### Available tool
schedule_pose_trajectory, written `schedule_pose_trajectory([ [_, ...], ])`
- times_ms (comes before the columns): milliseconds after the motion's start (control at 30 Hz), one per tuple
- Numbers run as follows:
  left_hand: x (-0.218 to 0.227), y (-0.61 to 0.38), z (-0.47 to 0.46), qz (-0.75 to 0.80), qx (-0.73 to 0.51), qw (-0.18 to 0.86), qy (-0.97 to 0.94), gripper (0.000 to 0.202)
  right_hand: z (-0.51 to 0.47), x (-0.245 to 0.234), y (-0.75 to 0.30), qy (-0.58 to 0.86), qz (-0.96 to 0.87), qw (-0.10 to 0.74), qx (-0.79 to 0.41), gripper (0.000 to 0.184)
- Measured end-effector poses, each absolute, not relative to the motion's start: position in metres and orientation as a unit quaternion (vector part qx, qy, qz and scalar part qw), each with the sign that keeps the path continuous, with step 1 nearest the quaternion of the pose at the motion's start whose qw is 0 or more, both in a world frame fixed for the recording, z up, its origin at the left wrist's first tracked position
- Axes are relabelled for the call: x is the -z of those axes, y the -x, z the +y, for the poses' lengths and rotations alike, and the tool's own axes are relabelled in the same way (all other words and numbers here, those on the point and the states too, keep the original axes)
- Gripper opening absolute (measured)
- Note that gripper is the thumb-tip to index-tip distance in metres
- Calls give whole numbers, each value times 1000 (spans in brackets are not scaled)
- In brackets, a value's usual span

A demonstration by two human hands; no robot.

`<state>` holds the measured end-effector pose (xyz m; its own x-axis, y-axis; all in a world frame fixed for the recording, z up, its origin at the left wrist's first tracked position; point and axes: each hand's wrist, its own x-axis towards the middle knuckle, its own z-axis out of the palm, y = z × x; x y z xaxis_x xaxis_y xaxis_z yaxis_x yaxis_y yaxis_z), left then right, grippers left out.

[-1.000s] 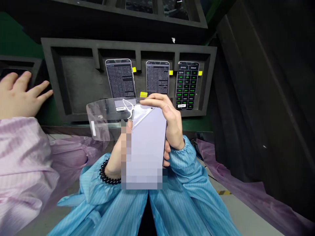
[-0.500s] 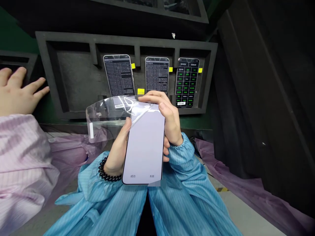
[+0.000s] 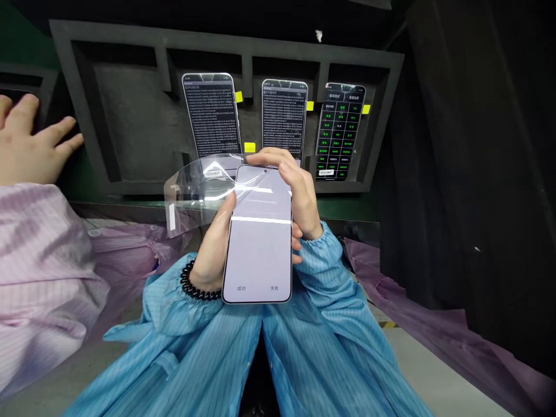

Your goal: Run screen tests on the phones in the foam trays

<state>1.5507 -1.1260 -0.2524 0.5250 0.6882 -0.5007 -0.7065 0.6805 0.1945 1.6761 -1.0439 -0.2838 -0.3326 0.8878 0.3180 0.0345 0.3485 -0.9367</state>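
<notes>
A smartphone [image 3: 259, 255] with a lit white screen and two Chinese labels near its bottom lies in my left hand [image 3: 214, 246]. My left thumb is along its left edge, and fingertips of that hand curl round the right edge. My right hand [image 3: 304, 194] is closed over the phone's top right corner, its fingers along the top edge. A clear protective film [image 3: 195, 188] with a white tab [image 3: 171, 217] sticks out leftward from the phone's top, passing under my right fingertips. How firmly these pinch the film is partly hidden.
Beyond my hands, a dark compartmented tray [image 3: 125, 188] holds a left phone [image 3: 211, 116], a middle phone [image 3: 284, 116] and a right phone [image 3: 340, 133], with yellow tabs beside them. A co-worker's hand [image 3: 35, 142] and pink sleeve [image 3: 39, 260] are at left. Dark cloth [image 3: 456, 174] hangs at right.
The phone and both hands sit slightly higher in the view, and the tray has shifted up too. Light streaks now cross the screen. The film's free end appears a little further right.
</notes>
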Motion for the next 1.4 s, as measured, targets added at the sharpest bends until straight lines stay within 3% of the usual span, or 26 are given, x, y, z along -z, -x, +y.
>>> schedule_pose_trajectory([
  [267, 243, -1550, -1123, 298, -397, 867, -41, 92, -1046, 286, -1677, 383, -700, 451, -400, 26],
  [433, 244, -1549, -1123, 290, -392, 872, -43, 90, -1047, 290, -1678, 356, -700, 469, -404, 35],
  [600, 244, -1549, -1123, 286, -400, 869, -45, 87, -1046, 289, -1677, 395, -716, 425, -387, 25],
  [900, 247, -1546, -1120, 300, -381, 874, -30, 89, -1048, 296, -1678, 422, -714, 410, -379, 31],
  [967, 251, -1543, -1119, 303, -376, 875, -21, 88, -1048, 296, -1680, 411, -695, 452, -379, 25],
  [1100, 266, -1535, -1118, 305, -418, 855, -45, 84, -1049, 293, -1687, 364, -593, 589, -411, 29],
  [1167, 272, -1531, -1117, 301, -442, 842, -75, 82, -1053, 289, -1692, 369, -576, 609, -402, 23],
  [1400, 266, -1519, -1111, 303, -457, 830, -107, 77, -1084, 281, -1704, 356, -729, 517, -274, 29],
])
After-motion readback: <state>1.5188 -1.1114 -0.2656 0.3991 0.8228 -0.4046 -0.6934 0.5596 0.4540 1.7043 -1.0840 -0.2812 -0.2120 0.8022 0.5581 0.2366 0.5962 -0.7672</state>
